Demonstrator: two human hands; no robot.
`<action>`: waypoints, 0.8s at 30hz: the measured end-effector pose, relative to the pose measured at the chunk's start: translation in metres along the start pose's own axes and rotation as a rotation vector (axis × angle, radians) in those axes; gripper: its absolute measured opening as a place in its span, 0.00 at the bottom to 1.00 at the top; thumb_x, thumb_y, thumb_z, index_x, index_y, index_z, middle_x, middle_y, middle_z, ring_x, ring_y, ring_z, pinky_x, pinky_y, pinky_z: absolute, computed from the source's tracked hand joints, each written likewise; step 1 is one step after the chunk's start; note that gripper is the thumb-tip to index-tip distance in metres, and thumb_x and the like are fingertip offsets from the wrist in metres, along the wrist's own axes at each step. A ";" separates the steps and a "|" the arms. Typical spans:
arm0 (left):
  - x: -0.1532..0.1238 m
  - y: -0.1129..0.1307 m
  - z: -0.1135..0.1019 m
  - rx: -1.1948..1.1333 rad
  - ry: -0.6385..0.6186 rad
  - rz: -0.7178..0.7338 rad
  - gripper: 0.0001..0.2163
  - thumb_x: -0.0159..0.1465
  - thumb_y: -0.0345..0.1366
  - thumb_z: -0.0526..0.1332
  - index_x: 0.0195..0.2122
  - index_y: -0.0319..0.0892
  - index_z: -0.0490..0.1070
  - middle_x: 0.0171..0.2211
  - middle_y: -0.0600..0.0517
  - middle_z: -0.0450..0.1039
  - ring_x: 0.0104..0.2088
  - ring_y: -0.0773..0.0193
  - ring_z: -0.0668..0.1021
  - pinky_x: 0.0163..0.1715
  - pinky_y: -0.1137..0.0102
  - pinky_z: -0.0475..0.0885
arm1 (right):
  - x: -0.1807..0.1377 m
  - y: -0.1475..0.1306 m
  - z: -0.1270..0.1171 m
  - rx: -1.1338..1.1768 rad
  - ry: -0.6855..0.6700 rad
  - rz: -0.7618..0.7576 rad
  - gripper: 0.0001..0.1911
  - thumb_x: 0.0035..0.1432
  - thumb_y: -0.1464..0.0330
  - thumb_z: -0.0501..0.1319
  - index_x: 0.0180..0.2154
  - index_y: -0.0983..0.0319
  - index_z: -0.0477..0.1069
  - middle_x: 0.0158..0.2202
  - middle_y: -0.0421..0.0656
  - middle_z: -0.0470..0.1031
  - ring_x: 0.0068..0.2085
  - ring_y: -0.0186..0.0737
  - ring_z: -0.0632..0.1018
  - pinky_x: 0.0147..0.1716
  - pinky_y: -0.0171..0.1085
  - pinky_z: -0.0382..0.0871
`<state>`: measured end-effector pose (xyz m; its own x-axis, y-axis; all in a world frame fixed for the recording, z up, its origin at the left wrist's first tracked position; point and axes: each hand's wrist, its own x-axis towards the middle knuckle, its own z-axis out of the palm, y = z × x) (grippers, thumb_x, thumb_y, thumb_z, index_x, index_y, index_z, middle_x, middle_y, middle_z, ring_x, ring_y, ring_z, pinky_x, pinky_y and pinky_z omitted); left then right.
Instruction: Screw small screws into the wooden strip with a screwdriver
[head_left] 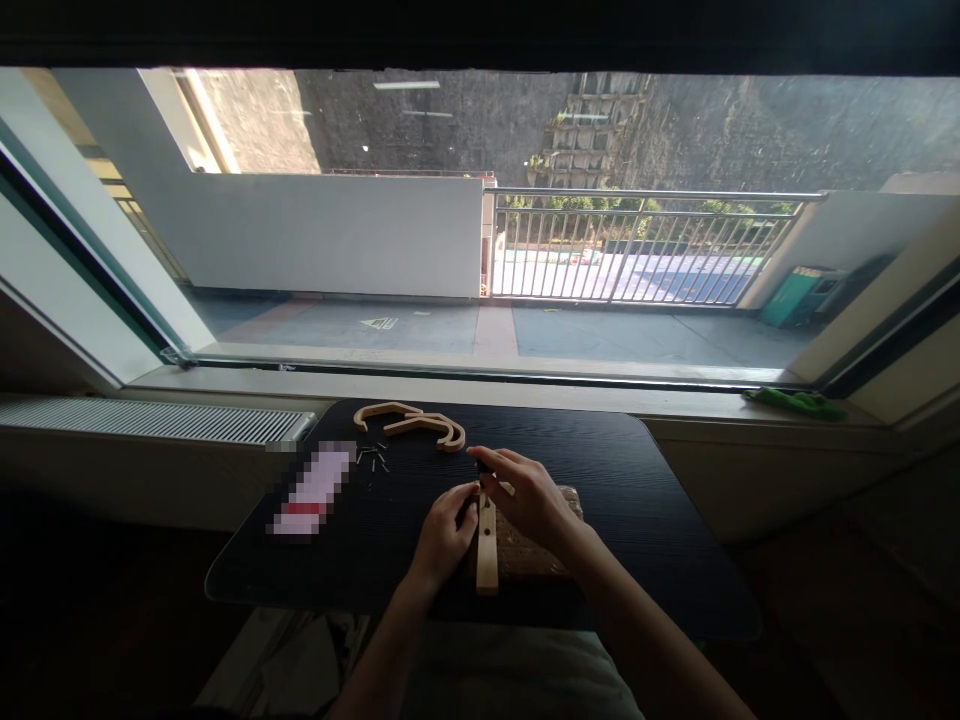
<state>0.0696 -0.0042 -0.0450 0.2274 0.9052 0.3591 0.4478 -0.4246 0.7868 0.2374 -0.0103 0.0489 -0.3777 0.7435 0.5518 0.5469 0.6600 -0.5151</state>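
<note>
A pale wooden strip [487, 568] with dark holes in its face lies near the table's front edge, partly over a worn brown board [529, 560]. My left hand [448, 532] is closed at the strip's left side, its fingertips on the far end. Above that far end, my right hand [529, 497] is closed around a short dark-handled tool [482, 467]. The tool's tip is too small to make out. Part of the strip and board is hidden under my right hand.
Curved wooden pieces [431, 427] lie at the back of the black table [622, 500]. Several small screws or nails [373, 460] are scattered left of centre, beside a blurred pink-white item [315, 490]. A radiator [157, 420] and large window stand beyond the table.
</note>
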 end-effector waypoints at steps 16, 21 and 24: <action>0.000 -0.003 0.002 0.001 0.010 0.003 0.14 0.63 0.32 0.56 0.48 0.44 0.74 0.47 0.47 0.78 0.48 0.56 0.79 0.52 0.60 0.72 | -0.003 0.002 0.001 -0.122 0.074 -0.021 0.17 0.65 0.70 0.55 0.54 0.58 0.68 0.40 0.47 0.75 0.35 0.40 0.76 0.34 0.36 0.70; 0.000 -0.001 0.000 -0.002 -0.005 -0.002 0.14 0.63 0.32 0.55 0.48 0.43 0.74 0.47 0.47 0.78 0.49 0.56 0.78 0.53 0.60 0.72 | -0.005 0.003 0.004 -0.026 0.065 -0.023 0.21 0.62 0.74 0.54 0.57 0.59 0.65 0.46 0.49 0.74 0.40 0.40 0.77 0.38 0.37 0.72; 0.000 0.000 0.000 0.000 -0.004 -0.003 0.14 0.63 0.32 0.55 0.48 0.43 0.74 0.47 0.46 0.78 0.49 0.55 0.78 0.53 0.59 0.72 | -0.008 0.004 0.004 0.040 0.052 -0.040 0.23 0.62 0.76 0.52 0.57 0.58 0.64 0.45 0.48 0.76 0.42 0.40 0.78 0.40 0.38 0.72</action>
<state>0.0699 -0.0043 -0.0449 0.2292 0.9065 0.3547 0.4487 -0.4218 0.7879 0.2395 -0.0130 0.0402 -0.3591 0.7105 0.6052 0.5017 0.6937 -0.5168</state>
